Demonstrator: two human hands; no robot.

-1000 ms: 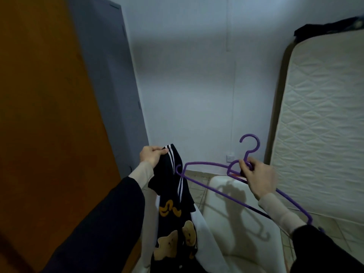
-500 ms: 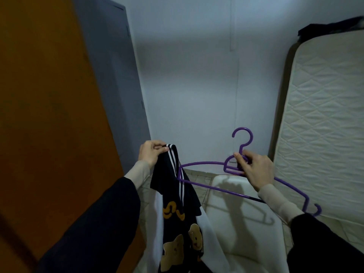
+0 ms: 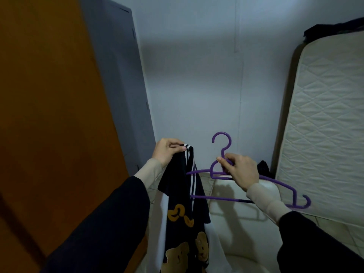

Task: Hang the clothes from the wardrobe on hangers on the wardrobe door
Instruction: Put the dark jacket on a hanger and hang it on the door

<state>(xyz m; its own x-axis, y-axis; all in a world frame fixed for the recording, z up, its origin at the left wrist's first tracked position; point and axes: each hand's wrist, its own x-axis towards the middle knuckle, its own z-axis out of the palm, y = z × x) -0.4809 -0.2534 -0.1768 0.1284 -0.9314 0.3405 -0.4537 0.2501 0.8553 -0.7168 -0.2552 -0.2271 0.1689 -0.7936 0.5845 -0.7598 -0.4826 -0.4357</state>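
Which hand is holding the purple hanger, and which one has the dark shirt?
The right hand pinches the purple hanger just below its hook. The left hand grips the dark shirt by its white-striped top edge.

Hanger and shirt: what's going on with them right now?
A person is getting a dark shirt onto a purple hanger. The left hand pinches the shirt's striped top edge; the right hand grips the hanger below its hook. The hanger's left tip sits at the shirt, which is not hung yet.
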